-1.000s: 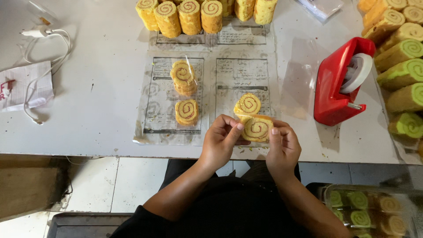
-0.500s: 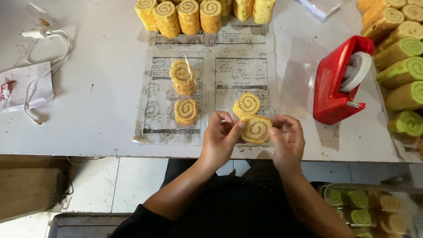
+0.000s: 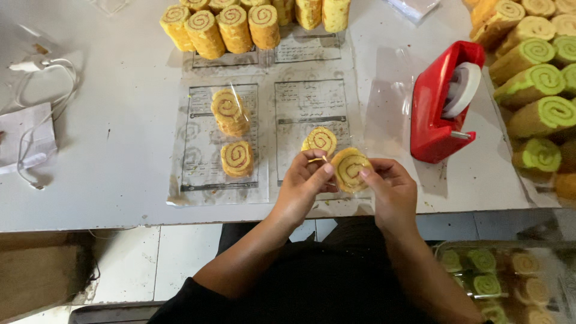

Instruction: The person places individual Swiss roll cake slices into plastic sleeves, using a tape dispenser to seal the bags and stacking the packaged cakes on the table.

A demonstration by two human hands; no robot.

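White worktop [image 3: 108, 150] carries two wrapped swirl slices [image 3: 231, 135] at left. At centre, near the front edge, I see my left hand [image 3: 303, 183] and right hand [image 3: 390, 189] pinched together on a yellow swirl roll slice [image 3: 350, 169]. Red tape dispenser [image 3: 441, 105] stands rightward.

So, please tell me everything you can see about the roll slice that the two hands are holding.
The held slice is a round piece of yellow sponge roll with a reddish-brown spiral of filling on its cut face. It looks soft and seems wrapped in clear film. It is lifted above the table edge, face turned up to the camera. The left hand pinches its left side, the right hand its right side.
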